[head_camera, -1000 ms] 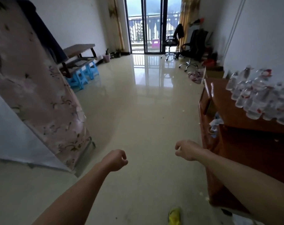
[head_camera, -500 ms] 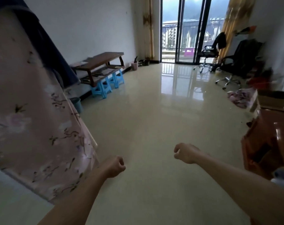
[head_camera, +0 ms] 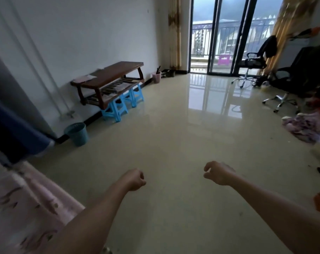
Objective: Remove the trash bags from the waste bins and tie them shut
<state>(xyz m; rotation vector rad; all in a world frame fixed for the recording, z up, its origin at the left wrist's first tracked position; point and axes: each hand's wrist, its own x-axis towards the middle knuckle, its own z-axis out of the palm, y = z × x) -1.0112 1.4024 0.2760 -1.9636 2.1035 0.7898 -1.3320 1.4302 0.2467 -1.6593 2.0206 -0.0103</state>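
Observation:
A teal mesh waste bin (head_camera: 77,133) stands on the floor against the left wall, beside a blue curtain. A small pink bin (head_camera: 156,77) sits farther back near the balcony door, with something dark sticking out of it. No trash bag can be made out in either from here. My left hand (head_camera: 135,179) is held out low over the floor in a fist, holding nothing. My right hand (head_camera: 217,173) is out beside it, fingers loosely curled and apart, also without anything in it. Both hands are far from the bins.
A dark wooden bench (head_camera: 111,77) with blue plastic stools (head_camera: 122,103) under it lines the left wall. Two office chairs (head_camera: 291,79) stand at the right by the glass balcony door (head_camera: 219,33). Crumpled cloth (head_camera: 303,125) lies at the right. A pink floral sheet (head_camera: 18,208) fills the lower left.
The view has swung left: the wooden cabinet with bottles is gone from the right and the teal bin has come into sight. My hands stay out in front; the right fingers have loosened.

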